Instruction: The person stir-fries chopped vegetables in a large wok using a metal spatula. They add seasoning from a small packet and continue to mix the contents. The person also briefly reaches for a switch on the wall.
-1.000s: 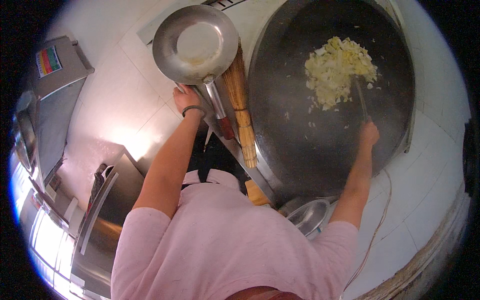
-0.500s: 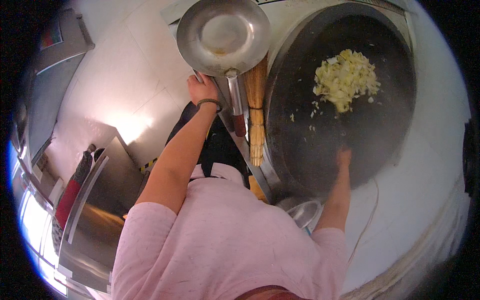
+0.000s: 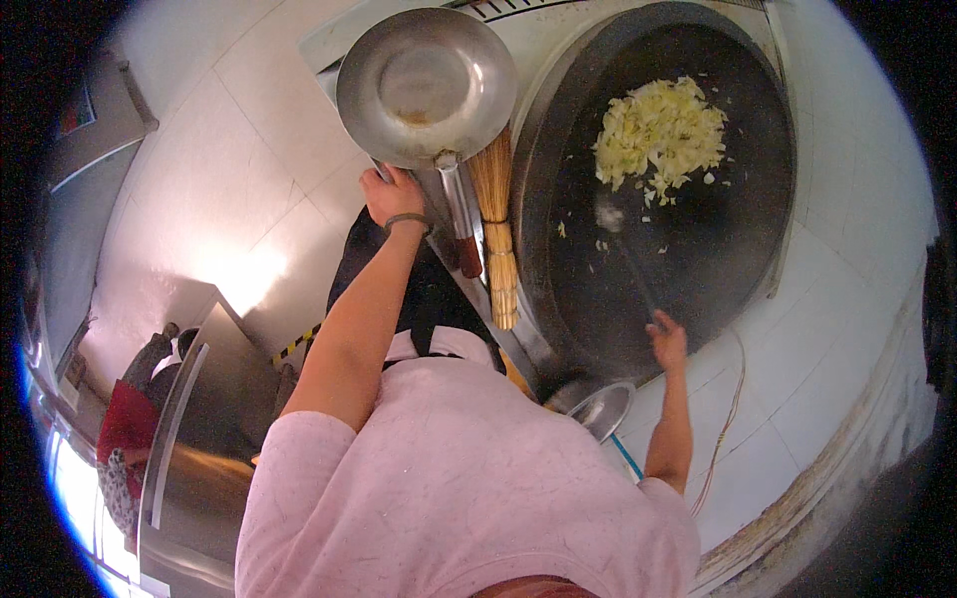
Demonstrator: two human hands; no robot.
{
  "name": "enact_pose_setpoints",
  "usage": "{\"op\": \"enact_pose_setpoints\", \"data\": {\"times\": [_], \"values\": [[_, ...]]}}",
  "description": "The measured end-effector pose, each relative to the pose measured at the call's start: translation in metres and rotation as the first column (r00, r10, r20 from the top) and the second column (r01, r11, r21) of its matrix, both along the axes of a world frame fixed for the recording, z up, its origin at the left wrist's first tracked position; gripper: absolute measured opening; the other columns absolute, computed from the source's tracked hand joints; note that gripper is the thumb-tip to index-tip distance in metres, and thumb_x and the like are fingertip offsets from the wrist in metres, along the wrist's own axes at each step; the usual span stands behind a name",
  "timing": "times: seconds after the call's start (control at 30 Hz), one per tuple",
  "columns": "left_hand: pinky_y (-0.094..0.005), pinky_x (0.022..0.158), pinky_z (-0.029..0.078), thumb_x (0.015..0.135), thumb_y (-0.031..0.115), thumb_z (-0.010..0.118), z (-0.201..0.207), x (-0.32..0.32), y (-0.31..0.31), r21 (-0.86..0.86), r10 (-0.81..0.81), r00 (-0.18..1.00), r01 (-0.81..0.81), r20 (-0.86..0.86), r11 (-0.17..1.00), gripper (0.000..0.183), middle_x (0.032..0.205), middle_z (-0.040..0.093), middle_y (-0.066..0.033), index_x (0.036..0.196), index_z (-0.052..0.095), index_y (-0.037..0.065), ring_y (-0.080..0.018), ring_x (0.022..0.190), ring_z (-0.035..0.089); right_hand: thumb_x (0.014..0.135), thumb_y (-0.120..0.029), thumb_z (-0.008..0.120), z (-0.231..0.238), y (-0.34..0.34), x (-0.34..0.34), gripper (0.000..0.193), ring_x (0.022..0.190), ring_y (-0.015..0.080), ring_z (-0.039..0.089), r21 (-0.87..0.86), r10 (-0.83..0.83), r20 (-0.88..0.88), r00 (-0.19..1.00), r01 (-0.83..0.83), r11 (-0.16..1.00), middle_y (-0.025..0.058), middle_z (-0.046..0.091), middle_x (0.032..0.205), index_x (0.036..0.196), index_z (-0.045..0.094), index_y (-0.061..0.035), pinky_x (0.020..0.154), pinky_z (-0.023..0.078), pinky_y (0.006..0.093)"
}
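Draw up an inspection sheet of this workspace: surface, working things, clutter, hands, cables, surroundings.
Surface: pale stovetop with large dark wok set in.
Working things: chopped cabbage-like vegetable heaped toward the wok's far side, loose bits nearer; long-handled utensil, head blurred.
Clutter: steel pan, handle toward the person; straw brush beside it; bowl near the wok's front.
Hands: left hand near the pan, grip unclear; right hand around the utensil's handle.
Cables: thin cord at right, type unclear.
Surroundings: steel cabinet at lower left.

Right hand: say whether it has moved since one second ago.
Yes. Against the large dark wok, the right hand has shifted toward the person's body and somewhat left, nearer the close rim.
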State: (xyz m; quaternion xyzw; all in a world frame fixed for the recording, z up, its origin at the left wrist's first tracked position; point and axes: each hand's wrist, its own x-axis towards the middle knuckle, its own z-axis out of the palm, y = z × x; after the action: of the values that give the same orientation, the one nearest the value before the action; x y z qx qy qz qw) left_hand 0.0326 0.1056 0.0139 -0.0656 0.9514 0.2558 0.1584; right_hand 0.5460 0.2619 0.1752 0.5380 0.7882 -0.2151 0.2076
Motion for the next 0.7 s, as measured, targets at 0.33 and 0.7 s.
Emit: {"op": "enact_pose_setpoints", "data": {"times": [0.33, 0.7], "values": [[-0.0451, 0.07, 0.04, 0.086, 0.033, 0.044, 0.003, -0.002, 0.001, 0.027, -0.074, 0.996, 0.075, -0.04, 0.997, 0.034, 0.094, 0.051, -0.0218, 0.089, 0.047, -0.001, -0.0416, 0.083, 0.051, 0.087, -0.02, 0.053, -0.115, 0.156, -0.112, 0.024, 0.041, 0.0097, 0.039, -0.503, -0.902, -0.413, 0.127, 0.793, 0.343, 0.0012, 0.046, 0.057, 0.109, 0.05, -0.012, 0.035, 0.032, 0.0231], [-0.0459, 0.071, 0.04, 0.086, 0.033, 0.044, -0.012, -0.001, -0.009, 0.068, -0.077, 0.99, 0.085, -0.119, 0.994, 0.037, 0.095, 0.051, -0.0247, 0.094, 0.048, -0.003, -0.0434, 0.085, 0.05, 0.085, -0.017, 0.054, -0.018, 0.026, -0.18, 0.041, 0.036, 0.0117, 0.041, -0.466, -0.735, -0.117, 0.668, 0.617, 0.634, 0.004, 0.049, 0.054, 0.125, 0.045, -0.0183, 0.031, 0.034, 0.0285]]}}
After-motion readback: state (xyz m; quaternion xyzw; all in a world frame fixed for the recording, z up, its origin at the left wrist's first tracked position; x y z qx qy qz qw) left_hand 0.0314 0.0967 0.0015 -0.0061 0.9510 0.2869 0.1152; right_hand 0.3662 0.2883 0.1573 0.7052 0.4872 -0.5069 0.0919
